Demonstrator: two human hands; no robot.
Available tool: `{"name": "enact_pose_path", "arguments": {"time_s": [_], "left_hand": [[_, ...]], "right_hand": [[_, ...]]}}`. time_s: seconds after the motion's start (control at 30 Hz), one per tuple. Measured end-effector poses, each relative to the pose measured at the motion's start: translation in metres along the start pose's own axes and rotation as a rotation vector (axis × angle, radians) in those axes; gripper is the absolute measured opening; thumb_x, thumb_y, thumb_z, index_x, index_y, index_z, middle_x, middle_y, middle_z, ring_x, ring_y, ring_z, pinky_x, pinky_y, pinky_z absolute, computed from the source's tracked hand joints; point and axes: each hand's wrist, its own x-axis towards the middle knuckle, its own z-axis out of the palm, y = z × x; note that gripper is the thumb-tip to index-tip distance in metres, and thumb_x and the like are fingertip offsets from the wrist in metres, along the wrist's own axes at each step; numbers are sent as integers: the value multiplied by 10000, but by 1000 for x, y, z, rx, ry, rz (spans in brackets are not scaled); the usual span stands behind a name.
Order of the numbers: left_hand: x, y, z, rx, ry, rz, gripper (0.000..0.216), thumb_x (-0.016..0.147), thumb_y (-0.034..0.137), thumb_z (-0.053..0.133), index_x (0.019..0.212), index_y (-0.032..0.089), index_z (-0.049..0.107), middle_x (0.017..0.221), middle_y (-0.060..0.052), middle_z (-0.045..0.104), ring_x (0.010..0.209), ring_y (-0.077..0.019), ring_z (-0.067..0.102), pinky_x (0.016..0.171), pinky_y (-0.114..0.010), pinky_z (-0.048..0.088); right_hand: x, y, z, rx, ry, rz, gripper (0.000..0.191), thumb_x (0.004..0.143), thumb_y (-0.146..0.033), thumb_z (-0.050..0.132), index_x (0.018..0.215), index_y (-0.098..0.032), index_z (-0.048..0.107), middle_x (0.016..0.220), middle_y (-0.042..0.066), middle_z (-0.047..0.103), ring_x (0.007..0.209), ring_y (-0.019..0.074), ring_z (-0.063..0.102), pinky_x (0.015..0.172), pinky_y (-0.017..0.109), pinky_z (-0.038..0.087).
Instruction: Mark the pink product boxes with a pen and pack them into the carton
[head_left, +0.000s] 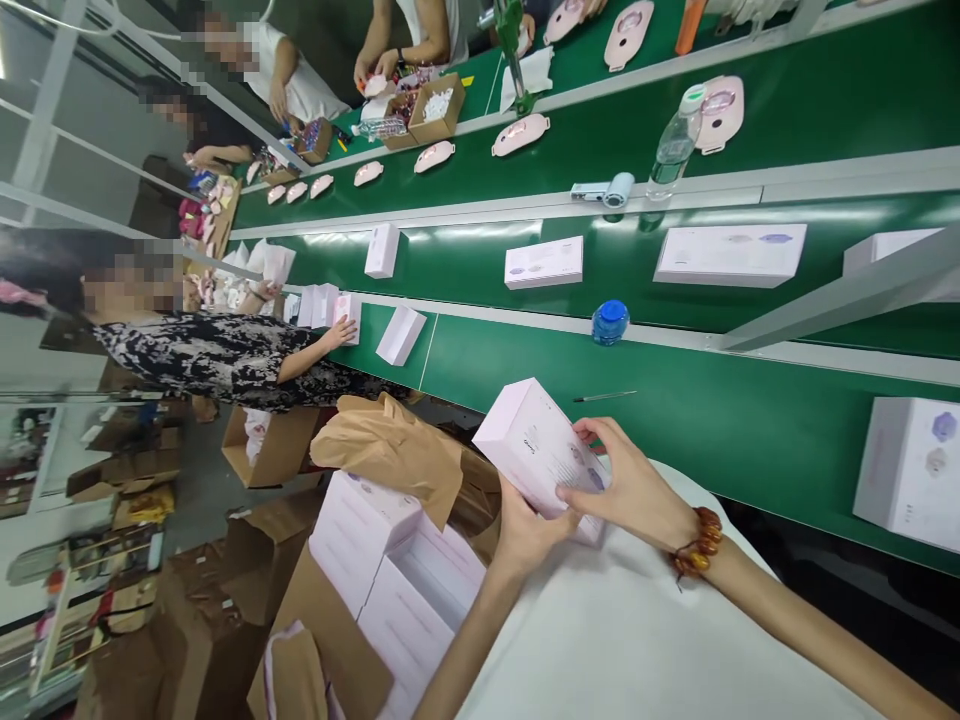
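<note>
One pale box (536, 450), held aslant.
Left hand (529, 532) cradles it, right hand (622, 475) pinches it; likely being turned, so the next move calls for steady support.

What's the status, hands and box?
Left hand and right hand both holding white box. Box tilted, printed face showing. Nothing visibly blocking it; pen lies on green bench.

Tilted head view, forward and down
</note>
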Motion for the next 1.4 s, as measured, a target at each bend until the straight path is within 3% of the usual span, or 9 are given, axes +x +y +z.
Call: {"name": "enact_pose_path", "arguments": {"time_s": [0.23,0.37,0.53,0.7,0.87,1.0,1.2,1.27,1.4], "left_hand": [[2,0,-3,-118,-131,-58,1157,476,357,1077,1461,274,475,1434,-137,693,1360,-341,652,1197,-480,515],[-1,6,-4,-108,-174,-60,1179,508,331,1089,1516,276,480,1505,-142,660,1417,-339,619,1232,-463,492],[19,6,-14,-169,-362,-78,1127,462,490,1120,1436,217,625,1446,-163,720,1420,-414,632,1220,-540,513],[43,6,-22,-190,-226,-137,1109,359,650,1090,1312,214,724,1209,-142,817,1204,-449,732,1086,-600,577],[41,19,-15,-251,-230,-161,1205,383,617,1084,1447,224,679,1217,-154,827,1200,-472,739,1053,-603,585],[32,13,-6,-352,-244,-160,1193,392,587,1091,1443,214,665,1223,-146,830,1230,-469,732,1038,-575,593],[17,-9,6,-488,-236,-222,1092,437,467,1103,1404,200,672,1311,-146,810,1333,-460,696,1100,-530,563],[13,-12,11,-523,-184,-247,1083,456,490,1094,1409,201,668,1304,-147,812,1335,-464,698,1099,-544,565],[7,-16,17,-559,-68,-233,1042,541,610,1044,1420,207,657,1335,-162,802,1367,-454,687,1124,-546,559]], "right_hand": [[-9,1,4,-70,36,-11,755,662,-519,919,1304,-267,613,1369,120,648,1220,343,698,1002,502,651],[-9,3,2,-113,18,-13,828,648,-432,883,1397,-243,586,1444,152,607,1270,365,689,1000,500,658],[-5,-3,-2,-53,-68,-42,814,639,-435,874,1370,-230,581,1364,140,623,1238,362,704,1088,541,626],[-2,-14,-14,-2,-28,-126,830,627,-456,913,1332,-265,519,1359,126,641,1278,368,680,1109,571,613],[-1,-25,-30,-138,-81,-144,852,654,-472,866,1395,-250,509,1366,151,628,1244,385,686,952,529,665],[-10,-39,-39,-311,-55,-147,918,682,-532,825,1493,-249,500,1383,160,613,1122,377,724,853,517,671],[-21,-49,-54,-410,-140,-30,796,749,-538,756,1477,-288,550,1376,117,599,1128,370,741,952,548,669],[-21,-44,-53,-395,-161,3,908,772,-542,753,1605,-311,473,1448,127,576,1188,373,731,966,539,668],[-24,-30,-45,-324,-333,86,1253,773,-548,784,1813,-324,121,1484,139,588,1264,377,709,995,541,656]]}}
